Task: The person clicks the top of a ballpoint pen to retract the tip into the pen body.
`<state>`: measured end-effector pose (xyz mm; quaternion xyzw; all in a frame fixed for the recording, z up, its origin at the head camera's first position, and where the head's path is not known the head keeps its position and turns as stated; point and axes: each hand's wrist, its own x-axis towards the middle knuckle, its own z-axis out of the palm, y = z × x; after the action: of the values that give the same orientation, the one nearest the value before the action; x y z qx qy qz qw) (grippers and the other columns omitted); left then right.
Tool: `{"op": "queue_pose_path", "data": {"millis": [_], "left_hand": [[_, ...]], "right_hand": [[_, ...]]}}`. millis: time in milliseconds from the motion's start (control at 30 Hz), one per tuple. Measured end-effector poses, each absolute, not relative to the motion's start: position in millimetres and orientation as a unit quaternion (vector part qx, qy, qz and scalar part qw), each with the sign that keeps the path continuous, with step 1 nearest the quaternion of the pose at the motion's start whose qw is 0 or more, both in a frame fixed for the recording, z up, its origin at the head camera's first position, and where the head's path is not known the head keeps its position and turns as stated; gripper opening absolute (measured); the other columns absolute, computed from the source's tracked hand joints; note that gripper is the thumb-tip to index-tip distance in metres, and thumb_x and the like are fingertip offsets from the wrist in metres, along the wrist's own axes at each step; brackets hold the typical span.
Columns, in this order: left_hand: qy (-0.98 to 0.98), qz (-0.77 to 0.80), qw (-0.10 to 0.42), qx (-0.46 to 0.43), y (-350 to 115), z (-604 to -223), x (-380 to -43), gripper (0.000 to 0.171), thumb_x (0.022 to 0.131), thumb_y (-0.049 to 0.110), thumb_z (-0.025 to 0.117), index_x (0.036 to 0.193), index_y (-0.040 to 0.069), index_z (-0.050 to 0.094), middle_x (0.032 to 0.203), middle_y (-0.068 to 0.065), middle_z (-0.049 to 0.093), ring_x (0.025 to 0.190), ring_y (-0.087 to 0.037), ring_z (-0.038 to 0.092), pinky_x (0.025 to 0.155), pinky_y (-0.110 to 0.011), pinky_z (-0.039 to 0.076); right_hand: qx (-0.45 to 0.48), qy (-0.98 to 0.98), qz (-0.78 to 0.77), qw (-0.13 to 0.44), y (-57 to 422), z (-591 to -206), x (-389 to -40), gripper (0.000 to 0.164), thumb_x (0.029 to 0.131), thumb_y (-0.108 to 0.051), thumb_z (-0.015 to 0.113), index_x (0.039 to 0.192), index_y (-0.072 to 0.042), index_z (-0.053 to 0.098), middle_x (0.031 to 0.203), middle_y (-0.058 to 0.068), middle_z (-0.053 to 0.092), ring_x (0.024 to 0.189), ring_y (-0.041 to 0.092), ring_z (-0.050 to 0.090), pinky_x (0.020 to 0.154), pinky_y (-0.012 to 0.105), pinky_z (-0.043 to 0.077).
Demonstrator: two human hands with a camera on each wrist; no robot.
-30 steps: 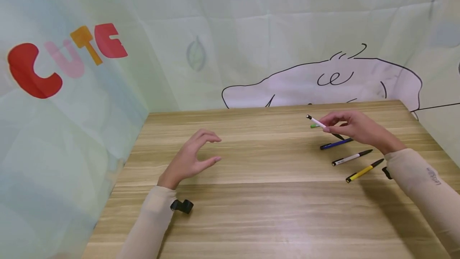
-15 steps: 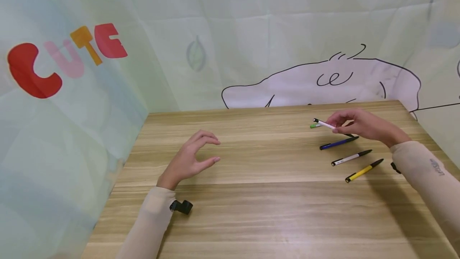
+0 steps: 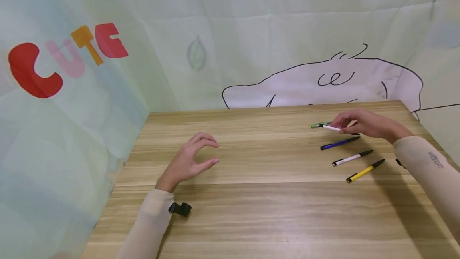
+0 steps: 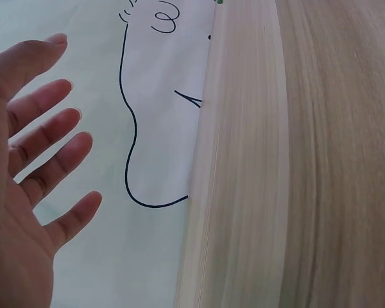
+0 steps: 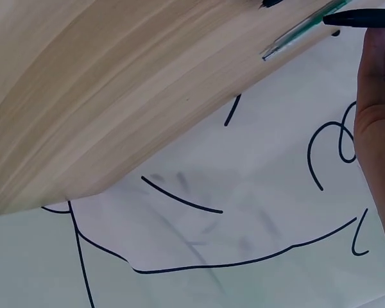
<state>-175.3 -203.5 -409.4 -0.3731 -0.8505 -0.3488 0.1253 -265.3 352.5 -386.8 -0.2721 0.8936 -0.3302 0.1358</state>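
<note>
At the far right of the table, my right hand (image 3: 368, 124) pinches a white pen (image 3: 331, 128) with black ends between thumb and fingers. Its dark tip (image 5: 359, 18) points out of the hand in the right wrist view. Just behind it lies a green pen (image 3: 315, 125), partly hidden by the hand; its clear barrel (image 5: 301, 35) shows in the right wrist view. Nearer to me lie a blue pen (image 3: 338, 143), another white pen (image 3: 352, 158) and a yellow pen (image 3: 364, 172), roughly in a row. My left hand (image 3: 190, 159) hovers over the left side, fingers loosely curved, holding nothing.
The wood-grain table (image 3: 258, 211) meets a printed cloth backdrop (image 3: 201, 71) at its back edge and left side. Each wrist carries a small black camera, the left one (image 3: 181, 209) plain to see.
My right hand has moved right with the white pen and lowered it toward the table beside the green pen. The left hand has shifted only slightly.
</note>
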Motion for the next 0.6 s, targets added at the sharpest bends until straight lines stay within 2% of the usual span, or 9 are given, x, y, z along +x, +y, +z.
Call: {"op": "queue_pose_path", "data": {"millis": [200,333,433,600], "left_hand": [[-0.852,-0.347,0.125,-0.372,-206.4,-410.7,-175.9,0.038,0.085,0.018,0.083,0.118,0.007,0.068,0.125,0.0,0.059,0.12,-0.019,0.057,0.106,-0.04,0.047],[-0.851,-0.348,0.126,-0.373,-207.9,-411.9,-176.4,0.038,0.085,0.017,0.083,0.118,0.006,0.068,0.124,-0.003,0.06,0.12,-0.019,0.057,0.106,-0.039,0.047],[-0.85,-0.349,0.126,-0.374,-208.4,-412.5,-176.0,0.037,0.085,0.017,0.083,0.118,0.006,0.068,0.124,-0.006,0.061,0.119,-0.019,0.057,0.106,-0.038,0.047],[-0.849,-0.35,0.125,-0.376,-208.5,-412.4,-175.1,0.036,0.085,0.016,0.083,0.117,0.008,0.068,0.124,-0.006,0.061,0.119,-0.019,0.058,0.105,-0.037,0.048]], "right_hand": [[-0.287,0.894,-0.309,0.154,354.5,-387.3,-272.1,0.021,0.093,-0.004,0.072,0.113,-0.01,0.073,0.109,0.006,0.071,0.095,0.012,0.064,0.08,0.025,0.057],[-0.286,0.898,-0.291,0.163,356.4,-389.0,-277.5,0.019,0.093,-0.005,0.073,0.11,-0.012,0.074,0.109,0.002,0.071,0.096,0.016,0.065,0.083,0.026,0.057],[-0.292,0.903,-0.27,0.163,358.4,-390.8,-281.2,0.02,0.092,-0.003,0.073,0.108,-0.014,0.074,0.108,0.001,0.071,0.095,0.019,0.065,0.082,0.026,0.057],[-0.309,0.904,-0.247,0.161,361.1,-393.2,-285.4,0.023,0.09,0.001,0.074,0.107,-0.015,0.075,0.105,-0.001,0.071,0.092,0.017,0.065,0.08,0.027,0.058]]}}
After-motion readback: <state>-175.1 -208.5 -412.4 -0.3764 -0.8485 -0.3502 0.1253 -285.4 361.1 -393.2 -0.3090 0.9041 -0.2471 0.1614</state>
